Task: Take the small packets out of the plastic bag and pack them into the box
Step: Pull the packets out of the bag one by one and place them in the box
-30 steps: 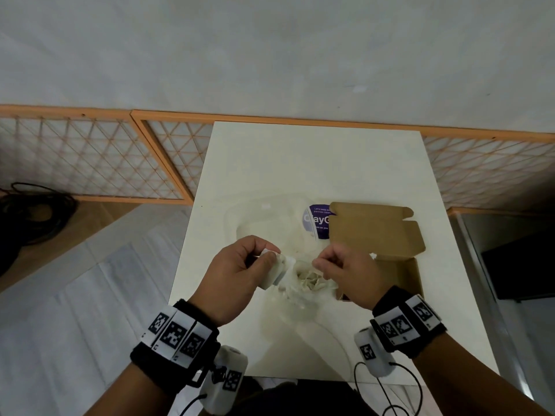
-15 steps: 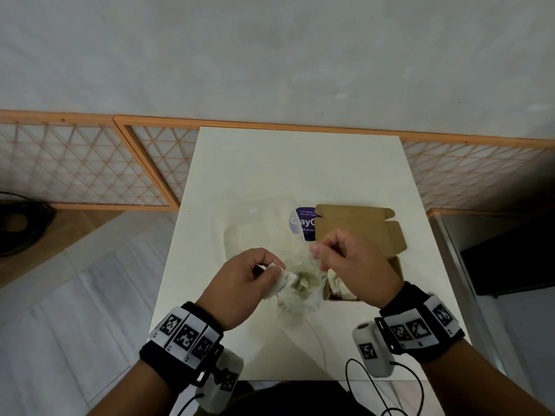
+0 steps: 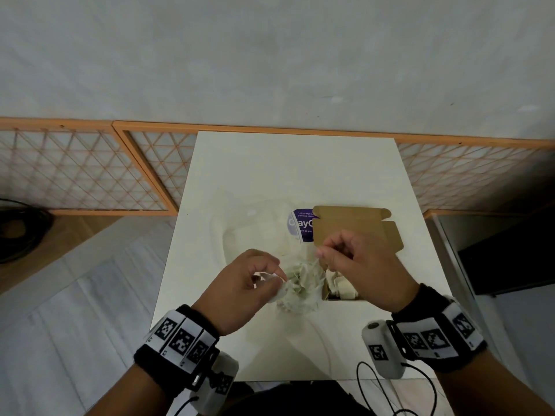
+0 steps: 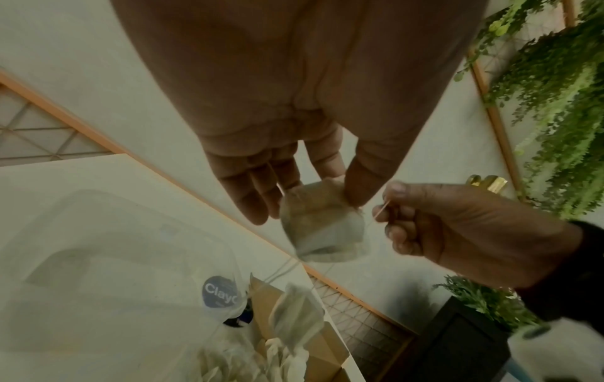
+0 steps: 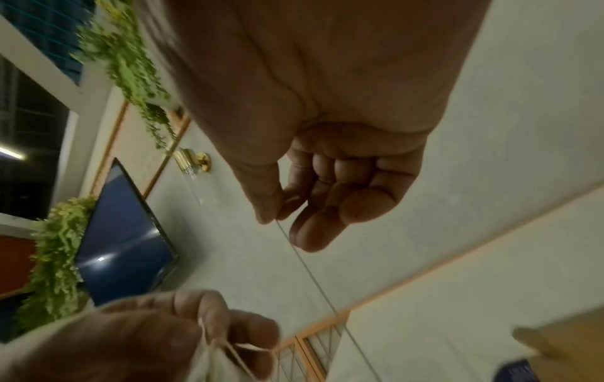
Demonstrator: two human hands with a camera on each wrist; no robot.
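Head view, left hand: the left hand (image 3: 240, 291) hovers over the near middle of the worktop (image 3: 270, 169), thumb and forefinger pinching one small packet (image 3: 277, 288) by its top edge.
Left wrist view, packet: the small packet (image 4: 323, 222) hangs below the thumb and fingers (image 4: 255, 201) of the left hand (image 4: 294, 103), a pale pouch with darker contents; the other fingers reach down beside it, loosely curled.
Plastic bag: the clear plastic bag (image 3: 255, 232) lies flat on the worktop beyond the hands, with a round purple label (image 3: 301, 225) at its right end, touching the box lid.
Packets in bag: a crumpled heap of pale packets (image 3: 303, 283) sits between the two hands, at the near mouth of the bag.
String: a thin string (image 5: 310, 271) runs taut from the right thumb and forefinger down toward the left hand (image 5: 147, 336).
Right hand: the right hand (image 3: 357, 265) is raised over the box, thumb and forefinger closed on the string, remaining fingers (image 5: 343, 206) curled toward the palm.
Box: the brown cardboard box (image 3: 342, 291) stands open on the right of the worktop, lid (image 3: 354, 226) folded back; several packets already lie inside, partly hidden by the right hand.
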